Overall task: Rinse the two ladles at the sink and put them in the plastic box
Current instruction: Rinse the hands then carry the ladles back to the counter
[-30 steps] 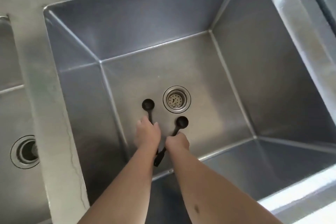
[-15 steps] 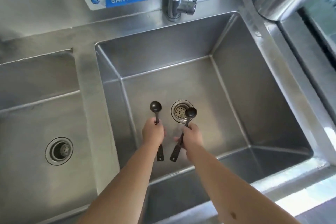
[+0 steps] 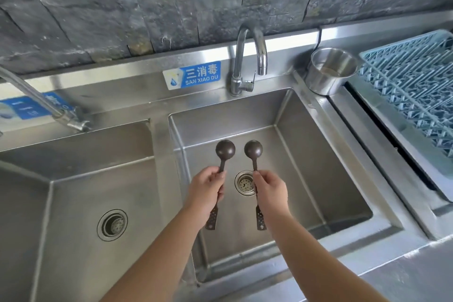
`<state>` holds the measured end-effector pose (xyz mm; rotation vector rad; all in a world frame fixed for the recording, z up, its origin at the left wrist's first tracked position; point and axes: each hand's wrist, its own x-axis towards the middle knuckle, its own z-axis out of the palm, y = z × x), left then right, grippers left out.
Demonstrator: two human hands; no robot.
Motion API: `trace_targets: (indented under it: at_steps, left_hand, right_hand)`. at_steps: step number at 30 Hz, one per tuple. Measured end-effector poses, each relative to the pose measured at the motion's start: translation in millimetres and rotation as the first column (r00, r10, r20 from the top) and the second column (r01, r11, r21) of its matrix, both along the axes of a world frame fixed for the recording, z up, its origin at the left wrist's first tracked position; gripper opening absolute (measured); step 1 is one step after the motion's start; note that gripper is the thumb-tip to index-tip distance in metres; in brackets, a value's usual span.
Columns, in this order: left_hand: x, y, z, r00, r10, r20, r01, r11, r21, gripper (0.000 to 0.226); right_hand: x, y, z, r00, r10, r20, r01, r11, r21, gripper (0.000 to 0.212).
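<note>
Two small dark ladles are held side by side above the right steel sink basin. My left hand grips the handle of the left ladle, whose round bowl points away from me. My right hand grips the handle of the right ladle in the same way. Both perforated handle ends stick out below my hands. The curved faucet stands behind the basin with no water running. A blue plastic grid box lies at the right.
A drain strainer sits in the basin floor between my hands. A second basin with its own drain and tap lies to the left. A steel pot stands between the faucet and the blue box. A stone wall rises behind.
Both hands have lifted the ladles up from the basin floor and set them parallel, bowls pointing away. The view has tilted up, bringing the faucet, wall and blue box into sight.
</note>
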<state>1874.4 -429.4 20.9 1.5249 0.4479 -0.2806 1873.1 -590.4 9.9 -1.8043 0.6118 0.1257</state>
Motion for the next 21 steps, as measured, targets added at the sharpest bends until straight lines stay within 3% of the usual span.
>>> trace_targets:
  at_steps: [2, 4, 7, 10, 21]
  left_hand:
    - [-1, 2, 12, 1.000, 0.008, 0.025, -0.011, 0.996, 0.089, 0.011]
    - [-3, 7, 16, 0.996, 0.010, -0.083, 0.005, 0.984, 0.180, 0.016]
    - [-8, 14, 18, 0.976, -0.015, -0.219, 0.047, 0.989, 0.140, 0.020]
    - [-15, 17, 21, 0.978, -0.042, -0.202, 0.072, 0.987, 0.141, 0.011]
    - [-53, 32, 33, 0.987, -0.051, -0.155, 0.061, 0.996, 0.063, 0.004]
  right_hand:
    - [-4, 6, 6, 1.000, 0.018, 0.023, -0.017, 0.999, -0.035, 0.019]
    - [-7, 10, 7, 0.996, 0.032, -0.082, -0.036, 0.998, -0.048, 0.023]
    - [-13, 13, 8, 0.977, 0.023, -0.211, -0.023, 1.000, 0.003, 0.025]
    - [-21, 15, 11, 0.979, 0.037, -0.200, -0.039, 0.999, -0.006, 0.026]
    - [-58, 31, 28, 0.992, 0.059, -0.114, -0.031, 0.973, 0.230, 0.014]
